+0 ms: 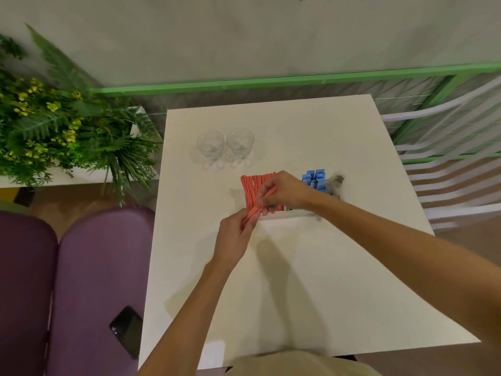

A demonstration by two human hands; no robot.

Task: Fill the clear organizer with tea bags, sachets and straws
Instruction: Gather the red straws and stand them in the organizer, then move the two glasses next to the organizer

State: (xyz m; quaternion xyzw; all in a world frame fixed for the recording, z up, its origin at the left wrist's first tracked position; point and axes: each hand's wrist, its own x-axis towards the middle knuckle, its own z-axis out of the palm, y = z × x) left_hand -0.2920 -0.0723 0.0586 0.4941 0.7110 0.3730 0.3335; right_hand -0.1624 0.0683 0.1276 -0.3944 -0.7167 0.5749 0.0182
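Left hand [235,234] and right hand [282,191] both pinch one small bunch of red straws [250,211] just above the clear organizer [298,213] (near edge barely visible). Left of the organizer's middle lie more red straws [252,189]; blue sachets [315,179] fill its right side.

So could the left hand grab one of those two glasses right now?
Probably not straight away. The left hand is busy holding red straws with the right hand. The glasses stand farther back, with bare table before them, so dropping the straws first should work.

organizer [298,213]: mostly hidden by right hand [284,191] | grey item [334,183]: blurred
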